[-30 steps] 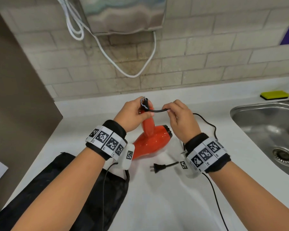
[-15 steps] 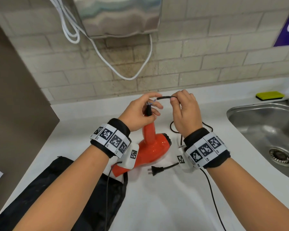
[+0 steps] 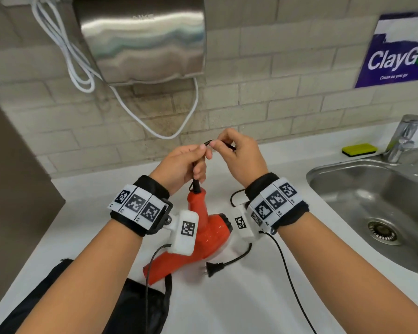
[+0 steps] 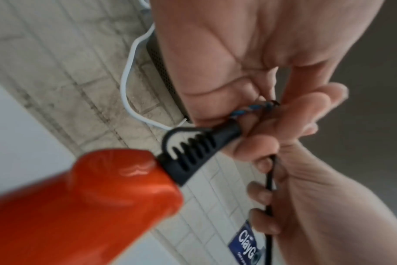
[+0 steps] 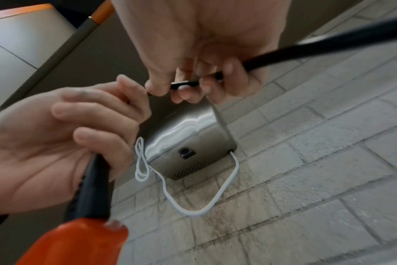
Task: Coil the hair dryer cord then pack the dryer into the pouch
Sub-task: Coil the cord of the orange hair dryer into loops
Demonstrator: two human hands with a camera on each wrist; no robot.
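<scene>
As both hands pinch cord (image 3: 221, 143), dryer (image 3: 203, 227) hangs below L hand (image 3: 179, 165), R hand (image 3: 244, 155) beside.

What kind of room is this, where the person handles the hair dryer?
Probably a shared pantry or washroom in a workplace or public building. A steel hand dryer hangs on the tiled wall, a steel sink with a tap is set in the white counter, and a poster reads "Clean as you go".

Orange dryer (image 3: 204, 233) on counter, black cord (image 3: 229, 260) uncoiled; pouch (image 3: 140, 307) flat.
</scene>
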